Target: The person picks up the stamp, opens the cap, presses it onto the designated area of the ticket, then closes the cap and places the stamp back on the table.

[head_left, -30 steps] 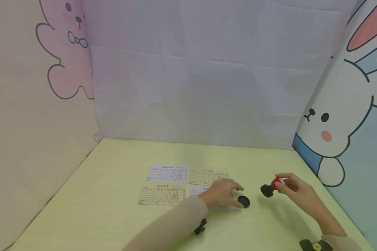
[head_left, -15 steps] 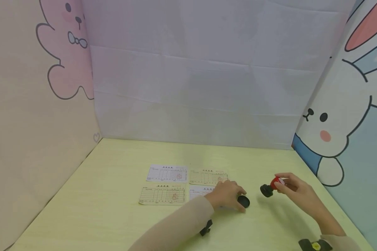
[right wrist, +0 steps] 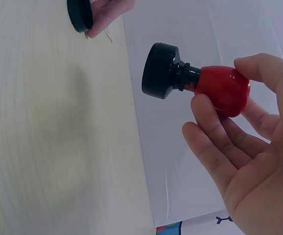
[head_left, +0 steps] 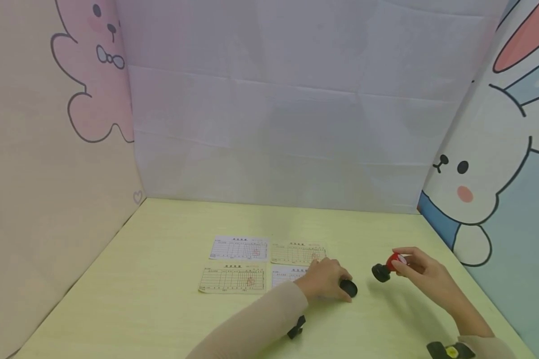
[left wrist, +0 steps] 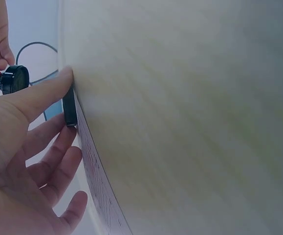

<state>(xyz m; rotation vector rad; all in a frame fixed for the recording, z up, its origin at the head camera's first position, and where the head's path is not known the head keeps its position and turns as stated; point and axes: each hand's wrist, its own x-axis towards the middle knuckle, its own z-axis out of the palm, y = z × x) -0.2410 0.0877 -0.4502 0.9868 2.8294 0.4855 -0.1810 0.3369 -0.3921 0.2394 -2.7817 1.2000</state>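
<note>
My left hand [head_left: 324,280] pinches a round black cap [head_left: 349,288] by its edges, thumb on one side and fingertips on the other. In the left wrist view the cap [left wrist: 70,108] stays close to the tabletop; whether it touches is unclear. Over the right part of the table, my right hand [head_left: 427,280] holds a stamp by its red handle [right wrist: 223,90]. The stamp's black round head [right wrist: 159,71] points left toward the cap and hangs above the table.
Printed form slips lie in two rows: a white slip [head_left: 239,248] and a yellow slip [head_left: 298,253] at the back, another yellow slip [head_left: 232,278] and a white slip [head_left: 288,272] in front. My left hand partly covers the front white one. Cartoon-printed side walls and a white back sheet enclose the table [head_left: 139,309].
My left hand has moved slightly right and toward me, and its thumb and fingers have closed on the black cap. The cap looks slightly tilted now. The right hand keeps the stamp almost still.
</note>
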